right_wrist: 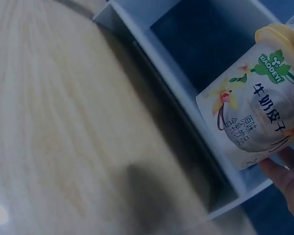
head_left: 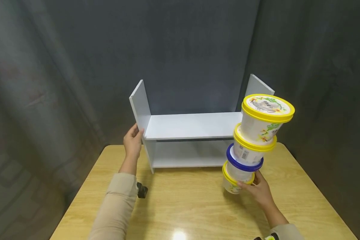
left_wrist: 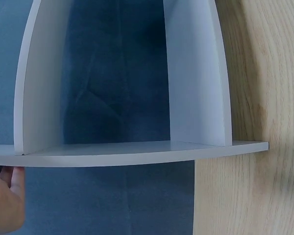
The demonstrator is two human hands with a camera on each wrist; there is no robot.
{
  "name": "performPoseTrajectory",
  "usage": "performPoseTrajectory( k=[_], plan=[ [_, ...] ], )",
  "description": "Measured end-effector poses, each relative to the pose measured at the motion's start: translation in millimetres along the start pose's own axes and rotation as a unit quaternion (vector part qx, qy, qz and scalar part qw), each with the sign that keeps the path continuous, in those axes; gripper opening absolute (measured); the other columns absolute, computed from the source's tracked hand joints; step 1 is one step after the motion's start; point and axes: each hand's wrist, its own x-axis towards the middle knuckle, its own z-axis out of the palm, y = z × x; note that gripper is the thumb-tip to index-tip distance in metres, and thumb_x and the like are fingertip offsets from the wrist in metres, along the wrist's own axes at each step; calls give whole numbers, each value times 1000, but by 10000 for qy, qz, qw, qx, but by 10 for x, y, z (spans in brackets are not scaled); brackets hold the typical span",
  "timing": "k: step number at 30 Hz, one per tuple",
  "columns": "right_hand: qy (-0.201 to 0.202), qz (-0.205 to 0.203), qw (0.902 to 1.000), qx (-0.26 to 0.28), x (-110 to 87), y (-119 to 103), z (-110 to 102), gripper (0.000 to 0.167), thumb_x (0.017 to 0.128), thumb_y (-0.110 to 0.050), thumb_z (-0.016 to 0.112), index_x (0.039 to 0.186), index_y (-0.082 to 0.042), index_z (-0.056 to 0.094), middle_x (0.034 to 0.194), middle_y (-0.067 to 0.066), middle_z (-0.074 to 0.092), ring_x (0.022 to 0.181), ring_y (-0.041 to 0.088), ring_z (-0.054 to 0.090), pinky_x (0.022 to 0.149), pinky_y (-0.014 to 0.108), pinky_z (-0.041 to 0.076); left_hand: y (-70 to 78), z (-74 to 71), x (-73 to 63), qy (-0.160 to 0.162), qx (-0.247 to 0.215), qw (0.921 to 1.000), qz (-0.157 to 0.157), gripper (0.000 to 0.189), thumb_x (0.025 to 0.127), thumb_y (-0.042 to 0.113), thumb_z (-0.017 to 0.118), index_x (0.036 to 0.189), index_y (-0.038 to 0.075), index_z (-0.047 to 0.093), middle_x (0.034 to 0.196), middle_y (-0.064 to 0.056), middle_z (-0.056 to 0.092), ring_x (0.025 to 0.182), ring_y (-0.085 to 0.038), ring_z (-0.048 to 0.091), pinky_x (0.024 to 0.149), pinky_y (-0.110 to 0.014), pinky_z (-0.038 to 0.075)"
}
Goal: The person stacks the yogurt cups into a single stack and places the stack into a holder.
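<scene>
A white two-tier shelf unit [head_left: 195, 126] stands on the wooden table. At the outer face of its left side panel [left_wrist: 127, 157], my left hand [head_left: 132, 141] touches the board with its fingertips. On the right, my right hand [head_left: 258, 190] grips the lowest tub [right_wrist: 257, 105] of a leaning stack, fingers and thumb on opposite sides. Above that tub are a blue-lidded tub [head_left: 245, 163] and two yellow-lidded ones, the top tub [head_left: 262, 121] being the largest in view. The tilted stack hides part of the shelf's right end.
The light wooden table [head_left: 183, 200] extends in front of the shelf and to both sides. Dark grey curtains [head_left: 195, 56] hang behind and beside it. A small black device [head_left: 142, 190] sits at my left wrist.
</scene>
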Motion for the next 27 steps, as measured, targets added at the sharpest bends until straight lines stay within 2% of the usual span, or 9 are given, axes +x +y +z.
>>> performPoseTrajectory(
  k=[3,8,11,15,19,23,27],
  plan=[
    [-76,-120,9999,1,23,-110,-20,67,73,-9,68,129,-6,32,104,-9,47,90,0,44,78,31,41,-13,13,-22,52,-16,10000,76,37,84,9,56,120,5,51,115,-13,54,103,-21,50,85,-28,43],
    [-222,-431,9988,63,71,-301,-61,62,75,-7,65,129,-10,34,103,-19,48,93,-1,46,75,24,42,-35,40,-57,108,31,9999,125,35,84,9,56,119,6,53,113,-13,55,102,-22,51,84,-31,43],
    [-329,-565,9978,112,113,-421,-95,61,77,-7,64,129,-12,33,105,-19,48,95,0,45,74,22,42,-47,63,-90,135,73,9996,227,34,84,12,56,118,9,54,113,-12,55,102,-21,51,83,-32,44],
    [-456,-584,9972,117,179,-582,-140,63,77,-11,64,131,-13,32,112,-9,48,98,2,43,81,34,41,-51,85,-125,166,-85,9991,381,33,83,16,58,116,10,55,112,-12,56,101,-20,52,81,-29,45],
    [-598,-678,9958,155,266,-745,-161,65,77,-14,65,132,-14,30,118,2,46,101,4,42,85,47,36,-44,107,-120,95,8,9994,337,35,84,11,56,118,8,53,113,-14,55,103,-23,51,84,-32,44],
    [-779,-815,9931,331,376,-906,-146,66,78,-12,64,134,-16,29,120,1,45,102,6,44,86,49,36,-46,128,-113,65,77,9996,245,36,84,8,55,119,5,52,115,-15,53,104,-24,50,84,-32,43],
    [-935,-754,9917,449,507,-1090,-132,69,78,-13,63,135,-15,25,126,9,41,109,21,43,89,49,35,-76,157,-107,25,-9,9999,165,36,84,9,55,120,6,51,115,-14,53,102,-24,51,82,-32,45]
  ],
)
